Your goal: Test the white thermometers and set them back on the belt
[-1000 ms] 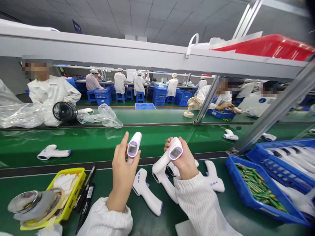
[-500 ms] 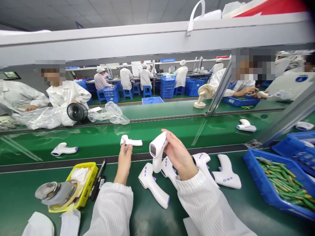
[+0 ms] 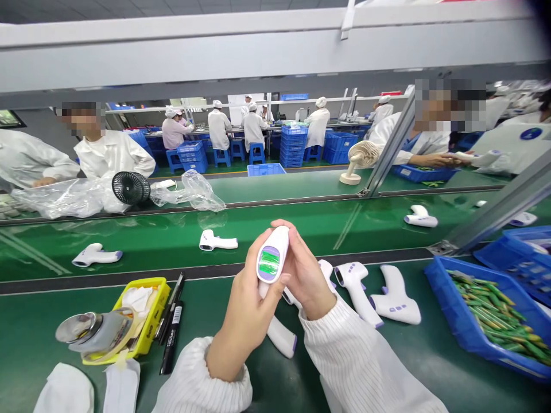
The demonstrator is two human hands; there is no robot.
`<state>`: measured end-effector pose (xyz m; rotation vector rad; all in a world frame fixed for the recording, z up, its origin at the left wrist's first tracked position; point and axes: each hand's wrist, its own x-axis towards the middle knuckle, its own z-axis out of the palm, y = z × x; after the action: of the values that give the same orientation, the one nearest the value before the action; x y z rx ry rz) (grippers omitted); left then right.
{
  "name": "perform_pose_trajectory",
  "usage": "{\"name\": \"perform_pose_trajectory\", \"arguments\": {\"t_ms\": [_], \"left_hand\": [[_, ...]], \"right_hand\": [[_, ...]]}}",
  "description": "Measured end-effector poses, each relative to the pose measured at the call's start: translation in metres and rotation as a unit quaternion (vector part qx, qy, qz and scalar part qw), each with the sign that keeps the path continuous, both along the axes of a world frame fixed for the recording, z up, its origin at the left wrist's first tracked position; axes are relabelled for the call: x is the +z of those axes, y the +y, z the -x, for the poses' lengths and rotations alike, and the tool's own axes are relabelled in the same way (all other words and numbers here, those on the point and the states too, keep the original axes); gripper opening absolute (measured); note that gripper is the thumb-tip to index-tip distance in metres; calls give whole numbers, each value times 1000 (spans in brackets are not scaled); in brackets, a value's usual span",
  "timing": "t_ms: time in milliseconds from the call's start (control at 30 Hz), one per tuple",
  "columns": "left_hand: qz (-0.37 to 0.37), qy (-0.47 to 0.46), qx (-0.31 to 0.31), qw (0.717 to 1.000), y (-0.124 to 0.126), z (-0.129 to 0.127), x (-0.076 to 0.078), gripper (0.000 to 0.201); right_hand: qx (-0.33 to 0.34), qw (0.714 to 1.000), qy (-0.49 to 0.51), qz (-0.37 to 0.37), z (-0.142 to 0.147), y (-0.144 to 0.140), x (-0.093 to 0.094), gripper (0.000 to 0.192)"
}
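Head camera is looking down at both hands meeting over the near part of the green surface point(image 3: 51, 338). The left hand point(image 3: 245, 310) and the right hand point(image 3: 303, 275) are both grasping one white infrared thermometer point(image 3: 271, 258), holding it upright with its purple-framed display glowing green and facing the camera; the left fingers are wrapping the handle from below while the right hand is cupping the head from the side. It is hanging above the surface, not touching it.

Directly beneath the hands another white thermometer point(image 3: 282, 338) is lying on the surface, and two more point(image 3: 357, 289) point(image 3: 396, 298) are lying just to the right, near each other. Farther back, on the green conveyor belt point(image 3: 301, 229), single thermometers are lying well apart: one at centre point(image 3: 217, 241), one toward the left point(image 3: 97, 255), one toward the right point(image 3: 419, 218).

Near the left edge a yellow tray point(image 3: 155, 312) is sitting with a shiny metal object point(image 3: 84, 330) resting on it, and black markers point(image 3: 171, 327) are lying just beside the tray. At the right edge a blue bin point(image 3: 447, 321) is holding green components point(image 3: 495, 312).

Across the belt, people in white coats are working, with a small black fan point(image 3: 128, 187) and crumpled clear plastic bags point(image 3: 189, 192) in front of them.
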<state>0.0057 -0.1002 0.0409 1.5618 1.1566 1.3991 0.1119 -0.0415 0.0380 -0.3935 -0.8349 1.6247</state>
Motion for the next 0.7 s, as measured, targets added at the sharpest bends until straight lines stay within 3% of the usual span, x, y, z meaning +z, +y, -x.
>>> {"name": "perform_pose_trajectory", "arguments": {"t_ms": [467,700], "left_hand": [[-51,74,-6,996,-7,1,8,55],[-28,43,12,999,-7,-1,6,54]], "right_hand": [[61,994,88,15,3,2,-4,26],[69,994,82,8,3,5,-10,25]]}}
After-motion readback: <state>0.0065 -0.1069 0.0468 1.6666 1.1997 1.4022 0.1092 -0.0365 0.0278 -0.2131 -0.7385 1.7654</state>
